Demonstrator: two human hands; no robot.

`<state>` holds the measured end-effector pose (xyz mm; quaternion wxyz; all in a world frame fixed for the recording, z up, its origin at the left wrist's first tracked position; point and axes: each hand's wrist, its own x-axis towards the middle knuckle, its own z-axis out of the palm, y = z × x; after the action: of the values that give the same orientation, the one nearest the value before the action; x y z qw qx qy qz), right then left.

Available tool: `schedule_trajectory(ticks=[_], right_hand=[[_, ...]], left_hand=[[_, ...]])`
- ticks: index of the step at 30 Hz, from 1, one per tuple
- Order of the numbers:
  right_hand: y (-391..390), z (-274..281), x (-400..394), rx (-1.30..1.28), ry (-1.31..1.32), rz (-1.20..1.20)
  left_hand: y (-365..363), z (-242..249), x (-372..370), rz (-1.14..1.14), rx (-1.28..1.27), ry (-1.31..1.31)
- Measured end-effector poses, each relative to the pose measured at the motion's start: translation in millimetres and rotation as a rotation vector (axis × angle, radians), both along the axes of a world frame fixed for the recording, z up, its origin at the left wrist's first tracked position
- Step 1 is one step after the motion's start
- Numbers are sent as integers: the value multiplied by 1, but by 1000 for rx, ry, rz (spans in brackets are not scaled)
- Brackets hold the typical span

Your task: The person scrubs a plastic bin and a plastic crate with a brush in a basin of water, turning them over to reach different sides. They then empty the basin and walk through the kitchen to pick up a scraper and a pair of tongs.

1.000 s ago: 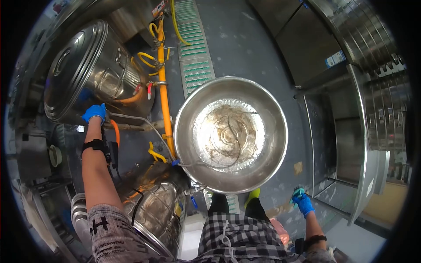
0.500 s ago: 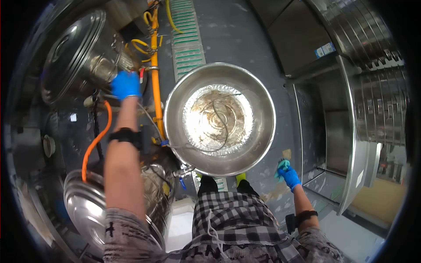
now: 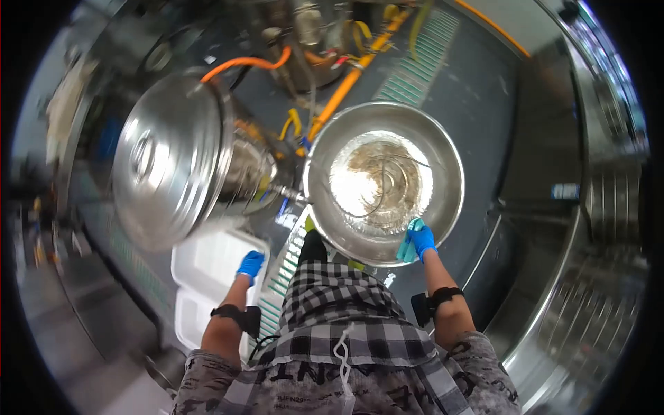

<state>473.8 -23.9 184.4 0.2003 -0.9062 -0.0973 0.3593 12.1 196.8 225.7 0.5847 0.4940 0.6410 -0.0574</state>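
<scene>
A large round stainless steel basin [image 3: 453, 187] holds shallow water, and a thin hose [image 3: 384, 181] curves inside it. My right hand [image 3: 423, 243], in a blue glove, grips a folded teal cloth [image 3: 409, 242] over the near right side of the basin's rim. My left hand [image 3: 251, 265], also gloved in blue, is drawn in with its fingers curled together and nothing showing in them. It is over the edge of a white plastic tub [image 3: 207, 259], left of my legs.
A big steel pot with a domed lid [image 3: 162, 159] stands left of the basin, its tap [image 3: 290, 194] pointing at the rim. Beyond run an orange pipe [image 3: 346, 84], an orange hose [image 3: 252, 62] and a green-slotted floor drain [image 3: 422, 59]. Steel cabinets [image 3: 543, 145] line the right.
My left hand has come back from the far pot's fittings to beside the white tub. My right hand has brought the cloth up to the basin rim. The view has turned left.
</scene>
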Motion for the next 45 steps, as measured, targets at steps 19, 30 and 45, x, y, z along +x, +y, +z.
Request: schedule_trajectory(ticks=[19, 30, 45], right_hand=[[152, 17, 5, 218, 472, 106], [190, 67, -195, -11, -104, 1306], [237, 99, -463, -81, 47, 1726]], left_hand=[[-440, 54, -194, 1058, -517, 103], [-448, 45, -278, 1498, -169, 105], [-576, 19, -236, 1747, -246, -156]])
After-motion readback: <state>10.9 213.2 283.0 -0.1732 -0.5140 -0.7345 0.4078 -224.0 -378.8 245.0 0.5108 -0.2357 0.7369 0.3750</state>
